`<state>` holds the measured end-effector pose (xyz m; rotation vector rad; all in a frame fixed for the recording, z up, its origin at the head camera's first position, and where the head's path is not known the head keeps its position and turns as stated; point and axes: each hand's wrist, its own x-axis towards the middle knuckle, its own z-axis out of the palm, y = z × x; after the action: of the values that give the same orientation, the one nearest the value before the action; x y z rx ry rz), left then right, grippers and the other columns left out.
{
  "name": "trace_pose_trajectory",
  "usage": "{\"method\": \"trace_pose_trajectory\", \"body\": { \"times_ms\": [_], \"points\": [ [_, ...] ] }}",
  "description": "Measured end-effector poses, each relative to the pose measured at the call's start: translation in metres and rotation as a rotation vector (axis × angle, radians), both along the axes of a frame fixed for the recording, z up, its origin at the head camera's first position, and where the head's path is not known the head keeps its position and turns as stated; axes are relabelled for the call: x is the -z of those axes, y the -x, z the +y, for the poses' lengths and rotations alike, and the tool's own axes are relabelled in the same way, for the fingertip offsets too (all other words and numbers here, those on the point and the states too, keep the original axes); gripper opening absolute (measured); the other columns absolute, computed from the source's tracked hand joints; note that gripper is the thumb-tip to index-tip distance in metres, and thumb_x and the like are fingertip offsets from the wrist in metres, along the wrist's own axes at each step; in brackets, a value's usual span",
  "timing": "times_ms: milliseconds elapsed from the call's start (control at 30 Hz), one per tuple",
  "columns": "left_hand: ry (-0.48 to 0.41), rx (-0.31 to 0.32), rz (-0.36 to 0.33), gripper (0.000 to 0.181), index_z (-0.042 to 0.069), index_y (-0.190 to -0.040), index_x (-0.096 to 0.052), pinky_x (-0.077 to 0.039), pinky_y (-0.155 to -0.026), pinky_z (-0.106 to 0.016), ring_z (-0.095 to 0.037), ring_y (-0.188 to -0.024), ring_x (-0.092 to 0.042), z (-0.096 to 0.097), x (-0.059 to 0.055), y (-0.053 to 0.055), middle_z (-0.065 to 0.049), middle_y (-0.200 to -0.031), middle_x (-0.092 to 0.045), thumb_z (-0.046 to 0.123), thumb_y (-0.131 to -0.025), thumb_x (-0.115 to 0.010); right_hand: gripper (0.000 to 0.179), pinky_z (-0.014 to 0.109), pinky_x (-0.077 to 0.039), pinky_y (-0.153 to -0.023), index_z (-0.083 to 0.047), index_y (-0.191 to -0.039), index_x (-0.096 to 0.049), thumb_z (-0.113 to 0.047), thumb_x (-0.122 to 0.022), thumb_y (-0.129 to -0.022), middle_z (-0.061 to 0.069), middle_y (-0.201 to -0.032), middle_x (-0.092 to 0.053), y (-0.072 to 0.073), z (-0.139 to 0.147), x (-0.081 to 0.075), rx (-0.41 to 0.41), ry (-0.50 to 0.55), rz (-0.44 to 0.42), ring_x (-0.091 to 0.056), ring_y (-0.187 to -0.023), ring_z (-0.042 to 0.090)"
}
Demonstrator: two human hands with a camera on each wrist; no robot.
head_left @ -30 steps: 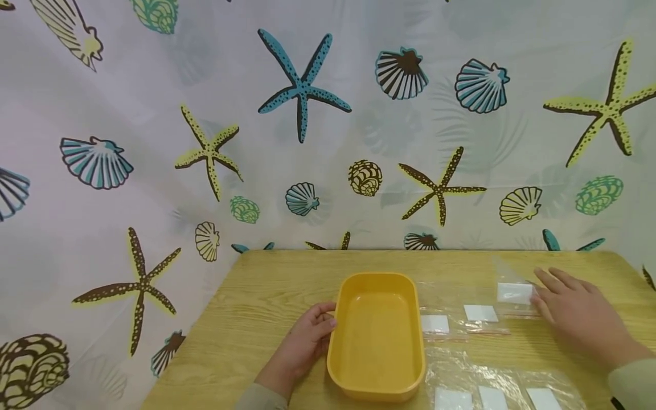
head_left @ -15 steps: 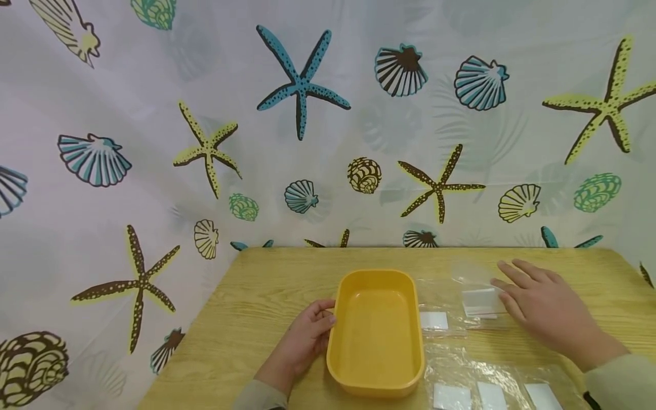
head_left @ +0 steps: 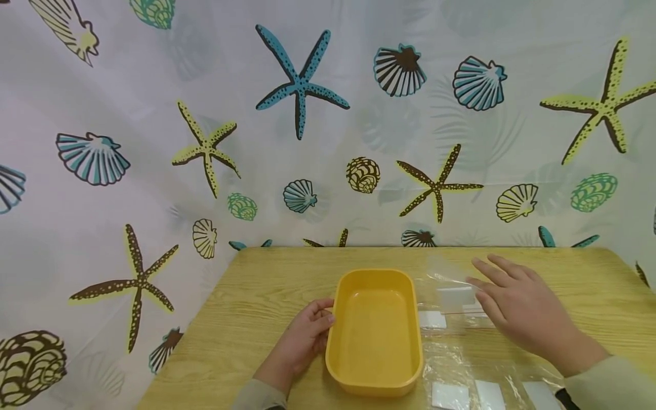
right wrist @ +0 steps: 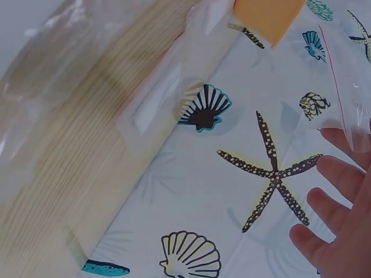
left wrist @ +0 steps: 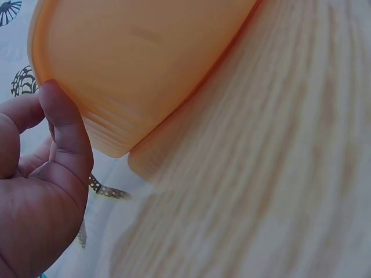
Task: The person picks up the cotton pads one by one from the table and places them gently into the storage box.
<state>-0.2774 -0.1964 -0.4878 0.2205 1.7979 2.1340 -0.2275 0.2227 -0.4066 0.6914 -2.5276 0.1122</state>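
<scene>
My left hand [head_left: 304,336] grips the left side of a yellow-orange plastic tray [head_left: 376,389], with the thumb near the rim. In the left wrist view the thumb and fingers lie at the edge of the tray [left wrist: 151,69]. My right hand [head_left: 525,310] pinches a clear zip bag [head_left: 453,297] with a white piece inside, raised above the table, its other fingers spread. The red seal line of this bag [right wrist: 333,75] shows in the right wrist view. Two similar bags lie right of the tray, one with its white piece [head_left: 433,320] plainly visible, the other partly behind the held bag.
Several more clear bags with white pieces [head_left: 450,396] lie in a row at the front right of the wooden table [head_left: 271,279]. A curtain [head_left: 318,171] printed with starfish and shells hangs behind the table and at its left.
My right hand has moved left with the zip bag, passing over the bags on the table toward the tray. The left hand and the tray stay put.
</scene>
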Motion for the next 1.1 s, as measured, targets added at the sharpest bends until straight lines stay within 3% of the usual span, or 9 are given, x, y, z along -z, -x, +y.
{"method": "trace_pose_trajectory", "body": {
  "times_ms": [267,500,933,1100],
  "points": [
    [0.003,0.004,0.008,0.045,-0.002,-0.145,-0.041,-0.056,-0.072,-0.029,-0.016,-0.085,-0.061,0.0,-0.001,0.001,-0.011,-0.107,-0.056,0.007,-0.103,-0.056,0.031,0.061,-0.037,-0.105,-0.013,-0.124,-0.074,-0.026,-0.057,-0.101,0.01,-0.148,-0.053,-0.004,-0.029,-0.004,-0.042,0.08,0.026,-0.041,-0.14,0.036],
    [0.004,-0.002,0.013,0.044,-0.004,-0.145,-0.04,-0.056,-0.073,-0.029,-0.017,-0.086,-0.06,0.0,0.0,0.001,-0.012,-0.109,-0.056,0.006,-0.104,-0.054,0.032,0.059,-0.038,-0.106,-0.015,-0.124,-0.075,-0.025,-0.054,-0.102,0.008,-0.147,-0.055,0.0,-0.054,0.002,-0.071,0.122,0.041,-0.041,-0.14,0.034],
    [-0.012,-0.006,0.005,0.046,-0.002,-0.142,-0.042,-0.056,-0.073,-0.029,-0.016,-0.085,-0.061,0.001,0.0,0.001,-0.007,-0.105,-0.057,0.01,-0.102,-0.061,0.035,0.056,-0.036,-0.109,-0.016,-0.12,-0.077,-0.031,-0.048,-0.106,0.004,-0.146,-0.056,0.004,-0.099,0.011,-0.115,0.209,0.011,-0.04,-0.142,0.032],
    [-0.017,-0.015,-0.001,0.045,-0.001,-0.141,-0.043,-0.056,-0.073,-0.03,-0.016,-0.084,-0.061,0.001,0.001,0.002,-0.007,-0.104,-0.058,0.01,-0.101,-0.061,0.037,0.057,-0.035,-0.11,-0.016,-0.121,-0.076,-0.034,-0.047,-0.105,0.004,-0.148,-0.054,0.004,-0.111,0.018,-0.1,0.197,-0.017,-0.038,-0.143,0.031]
  ]
}}
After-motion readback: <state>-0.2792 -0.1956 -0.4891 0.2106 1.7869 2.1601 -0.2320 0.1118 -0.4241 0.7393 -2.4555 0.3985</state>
